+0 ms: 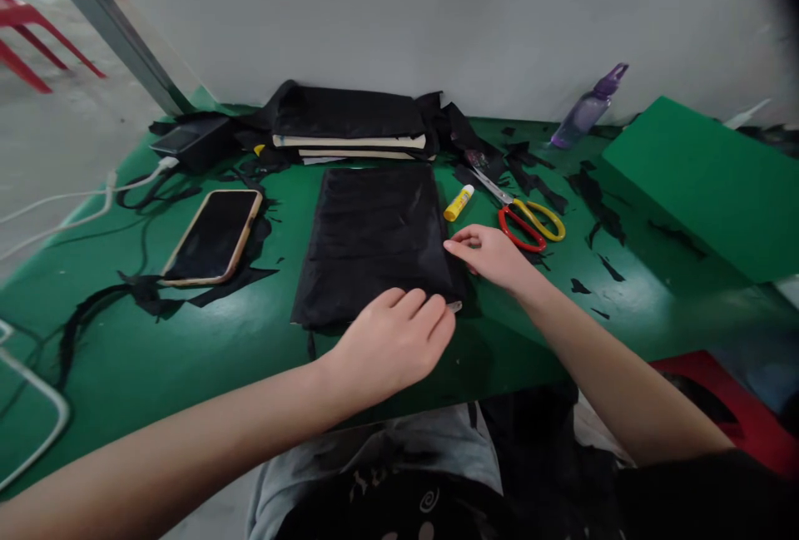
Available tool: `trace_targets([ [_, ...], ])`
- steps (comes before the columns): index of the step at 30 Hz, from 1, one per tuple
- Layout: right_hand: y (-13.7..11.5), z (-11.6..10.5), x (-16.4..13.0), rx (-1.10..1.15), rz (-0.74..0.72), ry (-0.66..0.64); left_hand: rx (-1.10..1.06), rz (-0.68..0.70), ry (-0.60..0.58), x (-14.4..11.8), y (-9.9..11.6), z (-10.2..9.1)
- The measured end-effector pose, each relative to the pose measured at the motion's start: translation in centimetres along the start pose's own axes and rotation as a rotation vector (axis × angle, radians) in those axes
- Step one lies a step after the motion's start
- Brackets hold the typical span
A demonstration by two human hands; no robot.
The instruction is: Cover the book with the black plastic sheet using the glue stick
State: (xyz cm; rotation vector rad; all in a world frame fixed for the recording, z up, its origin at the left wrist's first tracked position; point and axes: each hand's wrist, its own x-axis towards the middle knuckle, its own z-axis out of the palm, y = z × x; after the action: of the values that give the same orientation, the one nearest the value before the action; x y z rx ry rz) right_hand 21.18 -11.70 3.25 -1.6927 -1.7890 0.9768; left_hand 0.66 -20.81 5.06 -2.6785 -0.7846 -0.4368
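The left hand [390, 344] pinched the near right corner of the black cloth [374, 245] with closed fingers; the right hand [490, 255], fingers loosely open, touched its right edge, scissors [528, 215] just beyond.

On the green worktop [187, 340] we count one flat rectangle of black fabric [374, 240], one phone [213, 236], one pair of scissors [524, 215] with one red and one yellow handle, one yellow glue stick [459, 203], one purple spray bottle [587, 107] and one green block [705, 182]. Two cream-edged boards [349, 142] sit stacked at the back. Our two hands, left hand [393, 349] and right hand [493, 255], are in view.
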Motion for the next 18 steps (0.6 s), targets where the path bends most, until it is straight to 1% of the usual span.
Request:
trace_targets([
  [3,-0.5,0.4,0.5,-0.018,-0.036,0.03,0.036,0.0,0.009,1.6,0.6,1.4],
  [6,-0.7,0.5,0.6,0.005,-0.052,0.035,0.064,0.016,0.046,2.4,0.6,2.2],
  [10,-0.5,0.5,1.1,0.024,-0.047,0.025,0.083,0.02,0.086,2.8,0.4,2.4],
  [15,-0.2,0.3,1.9,0.052,-0.023,0.035,0.071,-0.025,0.102,2.7,0.1,2.9],
  [18,-0.2,-0.1,2.2,0.069,-0.027,0.111,0.051,-0.057,0.128,2.5,-0.2,3.0],
])
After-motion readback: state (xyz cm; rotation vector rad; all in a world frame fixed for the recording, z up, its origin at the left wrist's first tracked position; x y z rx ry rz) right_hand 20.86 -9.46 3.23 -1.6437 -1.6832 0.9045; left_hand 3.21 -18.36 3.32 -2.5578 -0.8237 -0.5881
